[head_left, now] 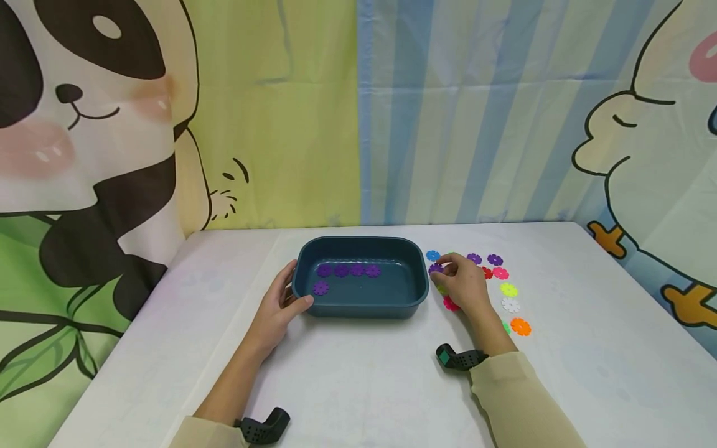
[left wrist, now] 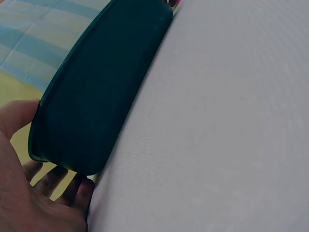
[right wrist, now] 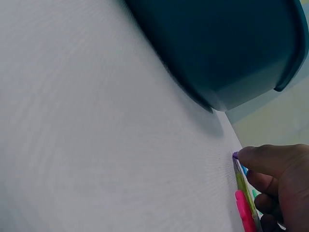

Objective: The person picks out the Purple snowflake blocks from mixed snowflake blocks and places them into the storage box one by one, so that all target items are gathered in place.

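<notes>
A dark teal plastic basin (head_left: 364, 311) stands on the table with several purple flower-shaped discs (head_left: 357, 269) on its floor. My left hand (head_left: 274, 314) grips the basin's left end, thumb over the rim and fingers against the outer wall; the left wrist view shows the same hold on the basin (left wrist: 91, 92). Right of the basin, my right hand (head_left: 465, 283) has its thumb and fingertips at another purple flower-shaped disc (head_left: 435, 268). In the right wrist view the thumb tip meets that purple disc (right wrist: 235, 155) low at the table; the index fingertip is hidden.
Several flower-shaped discs lie flat around my right hand, among them a blue one (head_left: 433, 255), a yellow one (head_left: 508, 290), a white one (head_left: 510, 305), an orange one (head_left: 520, 326) and a pink one (head_left: 500, 272). A printed curtain (head_left: 448, 124) hangs behind the white table (head_left: 358, 386).
</notes>
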A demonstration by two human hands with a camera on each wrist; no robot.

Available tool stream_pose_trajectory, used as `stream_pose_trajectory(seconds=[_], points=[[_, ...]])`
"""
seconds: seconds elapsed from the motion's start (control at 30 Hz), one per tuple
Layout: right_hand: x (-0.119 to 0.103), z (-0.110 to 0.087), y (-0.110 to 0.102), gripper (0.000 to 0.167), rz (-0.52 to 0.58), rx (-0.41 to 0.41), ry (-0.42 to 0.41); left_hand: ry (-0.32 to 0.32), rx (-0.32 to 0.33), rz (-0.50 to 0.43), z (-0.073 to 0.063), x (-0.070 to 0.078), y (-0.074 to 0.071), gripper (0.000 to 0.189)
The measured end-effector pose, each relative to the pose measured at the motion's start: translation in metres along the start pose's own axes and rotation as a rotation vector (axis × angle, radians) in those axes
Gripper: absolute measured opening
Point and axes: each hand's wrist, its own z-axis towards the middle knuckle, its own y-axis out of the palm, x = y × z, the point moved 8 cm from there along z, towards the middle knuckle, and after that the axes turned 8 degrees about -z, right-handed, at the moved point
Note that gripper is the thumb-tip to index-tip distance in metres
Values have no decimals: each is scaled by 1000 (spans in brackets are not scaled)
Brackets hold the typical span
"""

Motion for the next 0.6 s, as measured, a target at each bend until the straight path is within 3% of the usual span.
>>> stream_pose_trajectory(seconds=[0.6], points=[[-3, -2, -10, 40, 75, 134, 3, -6, 1, 9, 0, -1, -1, 80]])
